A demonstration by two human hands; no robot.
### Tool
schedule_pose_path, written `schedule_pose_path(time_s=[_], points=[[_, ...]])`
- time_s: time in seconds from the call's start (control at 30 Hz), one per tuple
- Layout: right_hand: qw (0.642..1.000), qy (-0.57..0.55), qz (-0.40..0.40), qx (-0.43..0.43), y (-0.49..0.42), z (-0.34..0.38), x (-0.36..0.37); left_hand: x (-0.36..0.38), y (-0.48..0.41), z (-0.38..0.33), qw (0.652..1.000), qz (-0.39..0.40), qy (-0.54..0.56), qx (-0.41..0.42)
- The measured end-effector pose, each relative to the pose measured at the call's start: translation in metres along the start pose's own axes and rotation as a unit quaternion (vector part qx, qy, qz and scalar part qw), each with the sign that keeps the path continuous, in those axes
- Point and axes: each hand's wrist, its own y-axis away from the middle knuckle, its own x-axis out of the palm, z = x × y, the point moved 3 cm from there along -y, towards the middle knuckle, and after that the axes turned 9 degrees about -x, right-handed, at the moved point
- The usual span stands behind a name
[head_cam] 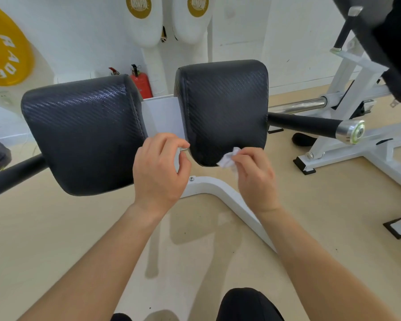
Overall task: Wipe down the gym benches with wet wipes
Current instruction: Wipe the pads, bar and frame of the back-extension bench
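Note:
Two black textured bench pads stand side by side on a white frame (220, 188): the left pad (83, 130) and the right pad (222, 105). My right hand (256, 179) pinches a crumpled white wet wipe (228, 159) at the lower near edge of the right pad. My left hand (159, 167) hovers in the gap between the pads with its fingers loosely curled and nothing in them.
Black handle bars stick out on the left (12, 174) and on the right (310, 125). A red fire extinguisher (141, 83) stands behind the pads by the white wall. Another white machine frame (347, 144) fills the right side. A yellow weight plate (2, 49) hangs far left.

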Motion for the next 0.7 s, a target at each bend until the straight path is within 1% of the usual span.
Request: schedule_pose_path(time_s=[0.1, 0.2, 0.27, 0.33, 0.4, 0.47, 0.53, 0.63, 0.7], points=[[0.997, 0.024, -0.064, 0.035, -0.001, -0.011, -0.016, 0.000, 0.002, -0.001, 1.000, 0.010, 0.002, 0.005], [0.994, 0.001, -0.095, 0.046, -0.005, 0.010, -0.006, -0.004, 0.002, 0.004, 1.000, 0.008, 0.004, 0.001], [0.995, -0.042, -0.087, 0.026, -0.009, 0.038, 0.014, -0.009, 0.000, 0.010, 1.000, 0.006, 0.000, 0.001], [0.994, -0.071, -0.070, -0.038, -0.020, 0.067, 0.029, -0.016, -0.003, 0.016, 1.000, 0.005, -0.013, 0.001], [0.993, -0.063, -0.056, -0.088, -0.038, 0.081, 0.035, -0.020, -0.008, 0.021, 1.000, -0.005, -0.021, 0.003], [0.993, -0.051, -0.058, -0.094, -0.051, 0.083, 0.035, -0.022, -0.014, 0.024, 1.000, -0.013, -0.022, 0.003], [0.993, -0.033, -0.061, -0.095, -0.046, 0.080, 0.036, -0.021, -0.018, 0.025, 1.000, -0.021, -0.019, 0.000], [0.993, 0.001, -0.007, -0.117, -0.017, 0.075, 0.039, -0.021, -0.019, 0.024, 1.000, -0.023, -0.011, 0.002], [0.992, -0.004, 0.004, -0.129, -0.028, 0.075, 0.036, -0.022, -0.020, 0.024, 1.000, -0.022, -0.010, 0.003]])
